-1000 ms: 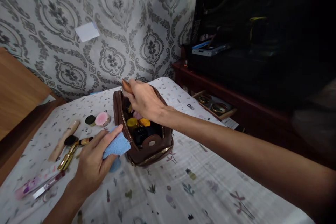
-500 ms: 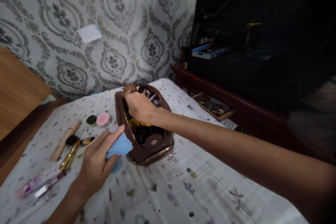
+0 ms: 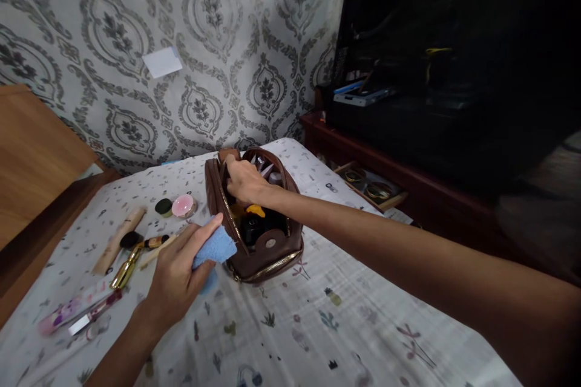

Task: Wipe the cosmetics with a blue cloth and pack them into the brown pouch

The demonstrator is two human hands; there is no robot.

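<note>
A blue cloth (image 3: 216, 248) is folded in my left hand (image 3: 179, 272), thumb on one side and fingers on the other, close to the near left side of a brown cosmetic bag (image 3: 290, 248). The bag lies unzipped, its top gaping. Into its far left part reaches my right hand (image 3: 247, 181), fingers curled against the inner edge; their tips are hidden, and what they hold cannot be made out. Inside the bag are a black case (image 3: 254, 227), something yellow (image 3: 255, 210) and several tubes (image 3: 267, 169) at the far end.
Left of the bag lie a pink-lidded jar (image 3: 184, 206), a dark round lid (image 3: 163, 207), a beige tube (image 3: 120, 239), a gold-handled brush (image 3: 126, 267) and a pink tube (image 3: 75, 308). On the right stands a dark red cabinet (image 3: 318, 127) with an open drawer (image 3: 394, 201).
The view has shifted slightly, so everything sits a little further right. My right hand has moved a little within the bag, showing more of the yellow thing. The left hand still holds the cloth.
</note>
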